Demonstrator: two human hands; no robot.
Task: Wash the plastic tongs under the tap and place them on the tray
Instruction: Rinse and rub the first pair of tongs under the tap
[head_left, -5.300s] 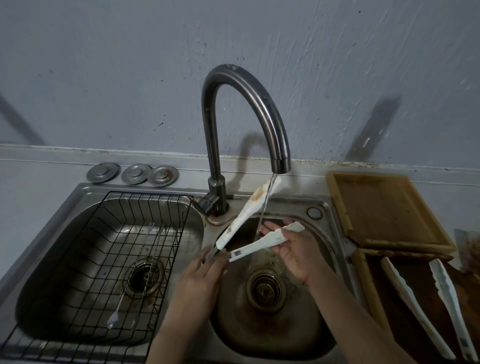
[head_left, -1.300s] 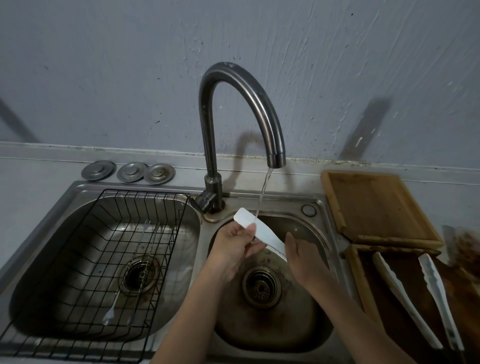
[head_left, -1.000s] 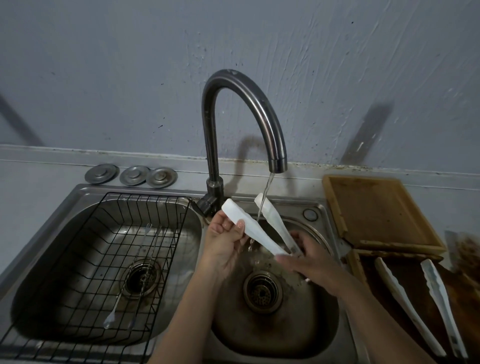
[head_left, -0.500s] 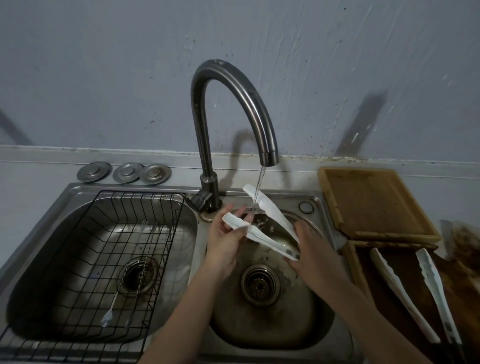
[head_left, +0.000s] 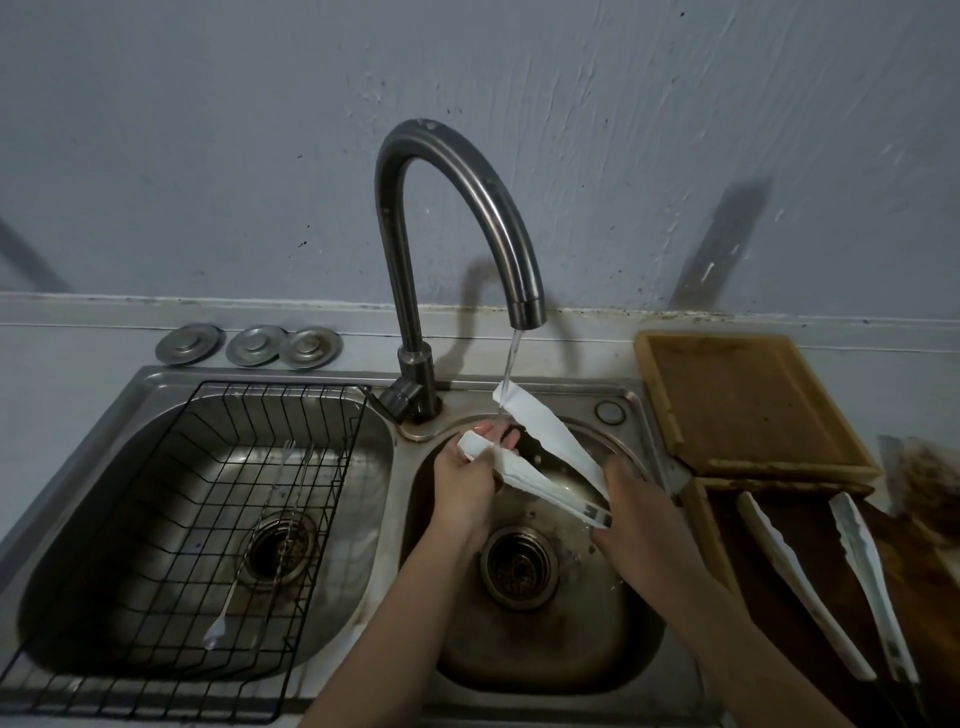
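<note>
Under the tap (head_left: 457, 218), left hand (head_left: 465, 480) pinched one tongs (head_left: 550, 467) arm; right hand (head_left: 644, 525) gripped their hinge.

Since 0.5 s ago, the tongs (head_left: 545, 462) have shifted: the upper arm's tip now sits under the water stream (head_left: 511, 358).

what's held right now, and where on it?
White plastic tongs, held by both hands. Right hand grips the hinge end; left hand pinches the tip of the nearer arm. The farther arm's tip sits under the tap stream.
</note>
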